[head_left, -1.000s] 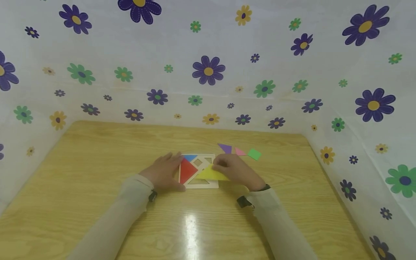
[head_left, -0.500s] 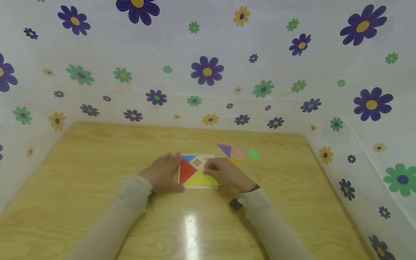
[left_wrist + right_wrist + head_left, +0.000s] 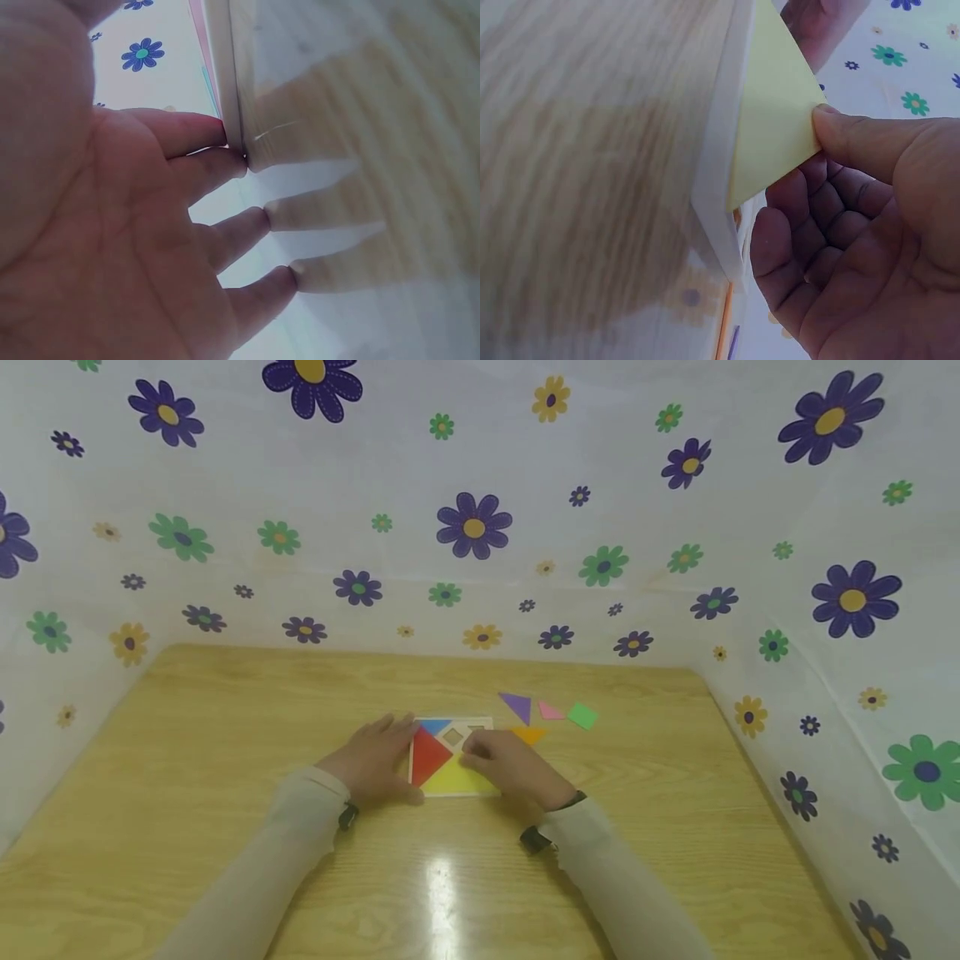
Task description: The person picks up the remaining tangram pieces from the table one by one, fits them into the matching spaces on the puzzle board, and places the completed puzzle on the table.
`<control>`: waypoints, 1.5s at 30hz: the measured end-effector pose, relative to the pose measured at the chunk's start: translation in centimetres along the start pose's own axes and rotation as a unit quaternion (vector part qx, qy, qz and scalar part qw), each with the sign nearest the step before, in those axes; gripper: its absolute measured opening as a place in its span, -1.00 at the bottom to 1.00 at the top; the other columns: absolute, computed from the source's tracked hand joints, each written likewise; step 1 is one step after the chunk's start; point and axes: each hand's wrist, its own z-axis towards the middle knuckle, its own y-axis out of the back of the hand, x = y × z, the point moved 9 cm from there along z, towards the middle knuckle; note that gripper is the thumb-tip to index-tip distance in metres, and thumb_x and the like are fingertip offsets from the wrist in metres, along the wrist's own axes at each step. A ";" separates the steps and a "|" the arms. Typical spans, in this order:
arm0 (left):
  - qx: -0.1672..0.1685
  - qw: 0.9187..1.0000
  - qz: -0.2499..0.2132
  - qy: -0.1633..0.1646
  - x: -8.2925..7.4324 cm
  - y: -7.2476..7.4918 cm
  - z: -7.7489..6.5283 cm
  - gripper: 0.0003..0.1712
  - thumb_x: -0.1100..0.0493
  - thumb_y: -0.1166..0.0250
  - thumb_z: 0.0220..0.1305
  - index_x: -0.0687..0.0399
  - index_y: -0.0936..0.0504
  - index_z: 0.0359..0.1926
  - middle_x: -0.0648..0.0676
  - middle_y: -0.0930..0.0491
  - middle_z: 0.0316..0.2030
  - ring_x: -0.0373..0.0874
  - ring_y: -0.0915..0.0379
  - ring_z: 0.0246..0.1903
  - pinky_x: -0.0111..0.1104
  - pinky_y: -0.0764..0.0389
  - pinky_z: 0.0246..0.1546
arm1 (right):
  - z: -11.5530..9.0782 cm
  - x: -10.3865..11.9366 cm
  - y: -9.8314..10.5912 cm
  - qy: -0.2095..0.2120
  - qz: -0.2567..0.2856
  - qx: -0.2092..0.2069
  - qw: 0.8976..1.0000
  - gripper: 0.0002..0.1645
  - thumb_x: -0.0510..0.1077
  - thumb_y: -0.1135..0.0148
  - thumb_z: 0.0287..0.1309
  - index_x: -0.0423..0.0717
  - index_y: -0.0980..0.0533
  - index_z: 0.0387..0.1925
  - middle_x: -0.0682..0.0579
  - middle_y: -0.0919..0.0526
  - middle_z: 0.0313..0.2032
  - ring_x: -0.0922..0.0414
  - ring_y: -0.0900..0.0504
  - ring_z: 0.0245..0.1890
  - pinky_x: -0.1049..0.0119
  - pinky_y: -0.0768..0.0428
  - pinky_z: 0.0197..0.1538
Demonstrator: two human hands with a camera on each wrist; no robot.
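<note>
Tray (image 3: 465,794): flat on the table (image 3: 300,877) before me, between my hands; a square cut-out shows near its far edge, another beside my right fingers, partly hidden.
Right hand (image 3: 517,768): pinching yellow (image 3: 450,777) by its edge, thumb on top; the other fingers curl below in the right wrist view.
Yellow: over the tray's near side, long edge along the near rim; whether it sits flush, I cannot tell.
Left hand (image 3: 372,760): fingers spread, thumb at the tray's near left corner; index and middle tips meet the tray's side, the other two tips touch the table.
Red (image 3: 430,757): in the tray's left part, beside yellow.
Blue (image 3: 432,726): in the far left corner, just beyond red.
Loose pieces: purple (image 3: 517,706), pink (image 3: 551,710), green (image 3: 582,716), left to right beyond my right hand; orange (image 3: 531,735) nearer, just beside that hand.
Backdrop (image 3: 375,452): white, flower print; stands round the table.
</note>
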 end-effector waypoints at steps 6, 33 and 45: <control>-0.001 1.000 0.003 -0.003 -0.3 0.0 0.1 0.33 -0.38 -0.51 0.04 0.01 -0.05 0.65 0.06 0.07 0.65 0.23 0.22 0.61 0.12 0.07 0.58 | 0.0 -0.3 -0.3 -0.014 0.011 0.001 1.000 -0.87 -0.06 -0.20 0.49 -0.01 -0.61 -0.15 0.15 -0.65 -0.30 0.14 -0.54 -0.30 0.23 -0.61 -0.13; -0.016 1.000 -0.001 0.003 -0.1 -0.2 0.2 0.38 -0.42 -0.55 -0.06 -0.03 -0.09 0.65 0.03 0.01 0.64 0.26 0.18 0.60 0.17 0.03 0.56 | 0.2 0.4 -1.0 0.029 -0.017 0.007 0.999 -0.84 -0.32 -0.25 0.33 -0.03 -0.62 -0.34 0.14 -0.56 -0.37 0.14 -0.49 -0.25 0.29 -0.57 -0.06; -0.014 1.000 0.009 -0.010 0.0 -0.3 0.4 0.38 -0.45 -0.52 -0.02 -0.01 -0.06 0.65 0.05 0.04 0.64 0.26 0.20 0.60 0.15 0.05 0.57 | -0.4 0.0 0.2 0.013 -0.045 -0.007 0.999 -0.93 -0.21 -0.27 0.37 -0.04 -0.62 -0.29 0.16 -0.61 -0.28 0.17 -0.55 -0.21 0.24 -0.62 0.05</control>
